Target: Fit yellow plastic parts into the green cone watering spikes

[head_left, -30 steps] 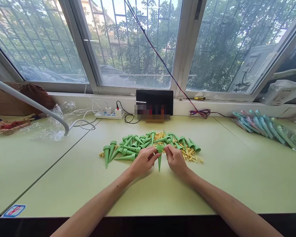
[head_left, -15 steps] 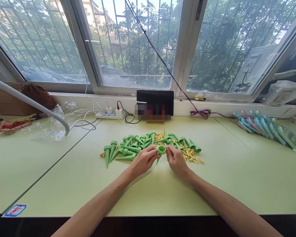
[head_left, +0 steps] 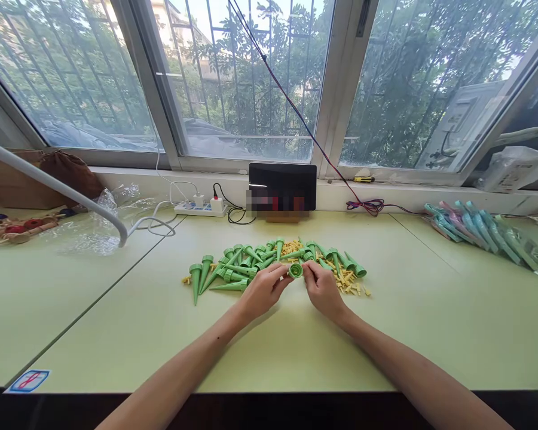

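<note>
Cone (head_left: 295,271), green and hollow, mouth turned toward my camera, and from my distant seat I place it well in front of the black screen (head_left: 283,186), a touch right of the screen's middle! The left hand (head_left: 263,291) has it, thumb and fingers closed on the rim end, the tapered end out of my sight. The right hand (head_left: 325,291) sits just beside it, in front of the screen's right edge, fingertips pinched in; whether they grip some small thing or touch the rim, I cannot tell. Between the hands and the screen, I see green cones (head_left: 242,270) sprawling over the table (head_left: 296,358), small yellow pieces (head_left: 292,246) among them. Left of the screen, a power strip (head_left: 197,209); right of it, a cable bundle (head_left: 370,206)
</note>
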Action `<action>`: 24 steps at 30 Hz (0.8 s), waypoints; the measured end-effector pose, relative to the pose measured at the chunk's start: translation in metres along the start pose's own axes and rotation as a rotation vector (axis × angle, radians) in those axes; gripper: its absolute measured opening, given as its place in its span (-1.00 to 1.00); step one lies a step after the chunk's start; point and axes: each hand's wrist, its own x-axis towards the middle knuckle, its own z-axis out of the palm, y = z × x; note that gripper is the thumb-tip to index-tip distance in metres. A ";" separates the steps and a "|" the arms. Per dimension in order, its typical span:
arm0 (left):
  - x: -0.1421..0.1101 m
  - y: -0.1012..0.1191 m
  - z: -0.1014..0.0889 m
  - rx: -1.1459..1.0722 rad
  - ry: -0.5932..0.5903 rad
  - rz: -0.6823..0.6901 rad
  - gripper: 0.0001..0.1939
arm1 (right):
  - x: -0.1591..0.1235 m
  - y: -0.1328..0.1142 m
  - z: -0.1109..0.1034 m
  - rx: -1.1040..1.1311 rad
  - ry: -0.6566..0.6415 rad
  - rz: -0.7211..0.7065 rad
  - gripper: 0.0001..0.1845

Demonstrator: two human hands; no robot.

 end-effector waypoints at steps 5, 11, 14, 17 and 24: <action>0.002 0.005 0.000 -0.091 0.123 -0.150 -0.81 | 0.002 0.001 -0.002 -0.073 0.059 -0.038 -0.67; 0.006 0.015 -0.006 -0.432 0.068 -0.440 -0.51 | 0.000 0.005 -0.001 -0.172 0.034 -0.142 -0.69; 0.008 0.017 -0.006 -0.536 0.002 -0.531 -0.42 | -0.002 0.004 0.001 -0.181 0.014 -0.181 -0.69; 0.008 0.019 -0.006 -0.555 -0.044 -0.540 -0.43 | -0.003 0.002 0.002 -0.173 -0.006 -0.228 -0.68; 0.005 0.016 -0.006 -0.566 -0.085 -0.460 -0.54 | -0.008 0.003 0.007 -0.135 -0.012 -0.270 -0.69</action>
